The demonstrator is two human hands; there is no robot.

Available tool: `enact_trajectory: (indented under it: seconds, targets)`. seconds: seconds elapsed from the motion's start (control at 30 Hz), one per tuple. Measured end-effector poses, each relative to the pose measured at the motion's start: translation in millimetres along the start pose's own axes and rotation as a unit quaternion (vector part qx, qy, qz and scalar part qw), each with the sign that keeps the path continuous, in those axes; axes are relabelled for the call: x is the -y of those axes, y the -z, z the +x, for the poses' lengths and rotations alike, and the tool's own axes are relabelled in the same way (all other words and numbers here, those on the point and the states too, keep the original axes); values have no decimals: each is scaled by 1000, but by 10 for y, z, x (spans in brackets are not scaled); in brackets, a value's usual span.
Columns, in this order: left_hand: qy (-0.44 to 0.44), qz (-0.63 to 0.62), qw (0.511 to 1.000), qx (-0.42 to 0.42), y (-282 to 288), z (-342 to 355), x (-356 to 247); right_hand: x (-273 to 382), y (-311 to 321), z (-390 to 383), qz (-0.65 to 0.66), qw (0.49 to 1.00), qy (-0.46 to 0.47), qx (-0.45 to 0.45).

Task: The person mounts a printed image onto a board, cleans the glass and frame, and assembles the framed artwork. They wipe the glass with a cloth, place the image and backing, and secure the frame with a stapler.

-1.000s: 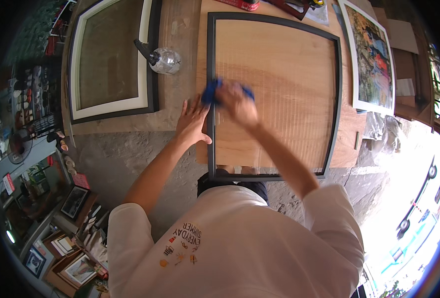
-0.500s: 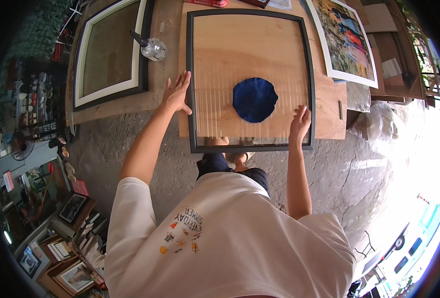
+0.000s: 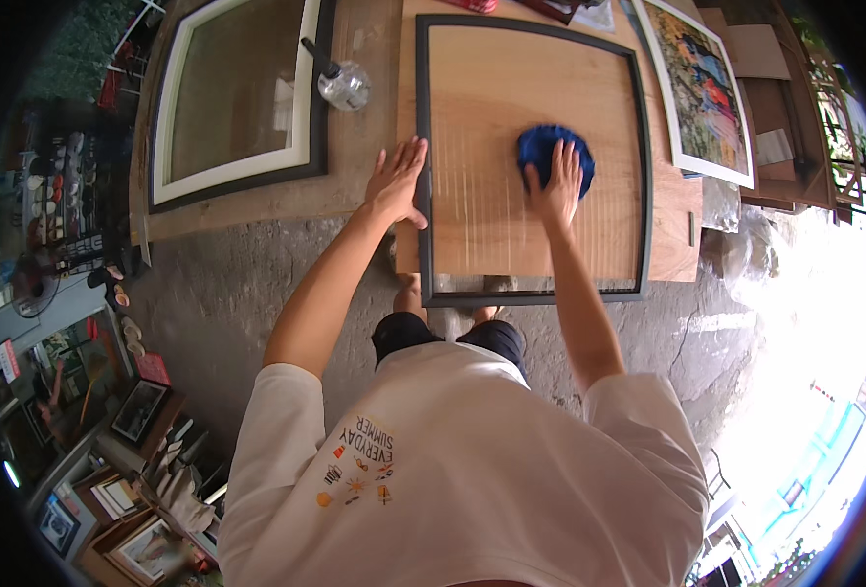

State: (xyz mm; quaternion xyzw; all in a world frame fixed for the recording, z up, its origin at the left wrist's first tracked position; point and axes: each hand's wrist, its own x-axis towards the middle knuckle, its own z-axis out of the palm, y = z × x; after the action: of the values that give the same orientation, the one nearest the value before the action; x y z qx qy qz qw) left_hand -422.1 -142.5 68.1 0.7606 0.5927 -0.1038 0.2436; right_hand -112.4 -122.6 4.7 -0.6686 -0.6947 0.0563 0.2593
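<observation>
Apparently, wiping is partway: on the wooden board [image 3: 675, 235] lies a dark frame [image 3: 426, 262], its pane [image 3: 511, 88] clear above, streaks [image 3: 482, 220] left below; blue cloth [image 3: 542, 137] right of centre under the spread right hand [image 3: 558, 186]; the splayed left hand [image 3: 397, 186] touches the frame.

Left hand [image 3: 397, 183] thumb splayed, right hand [image 3: 558, 191] seemingly flat, arms [image 3: 317, 279] outstretched

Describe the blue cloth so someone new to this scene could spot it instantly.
Start at the tan wooden board, then the dark rectangular frame lying over it. Inside that frame, right of centre, the blue cloth sits under the right hand. Its deep blue, rounded shape stands out against the tan board and straight dark frame.
</observation>
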Motion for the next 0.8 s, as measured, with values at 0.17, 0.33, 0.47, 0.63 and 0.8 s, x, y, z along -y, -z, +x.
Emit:
enact_trajectory:
  seconds: [0.17,0.33,0.47,0.63,0.8]
  targets:
    - [-54,-44,997,-43,-70,47,57,566,-411,260,155,984,64,56]
    - [-65,3,986,-156,-308,68,205,1517,74,-1248,159,969,55,180]
    - [-43,-59,995,-68,-122,37,148,1583,690,-1920,117,951,17,286]
    - [-58,-45,996,-57,-86,43,141,382,1100,-2044,-30,978,8,205]
    - [-54,-33,997,-34,-17,62,111,-333,1175,-1978,-170,968,-183,11]
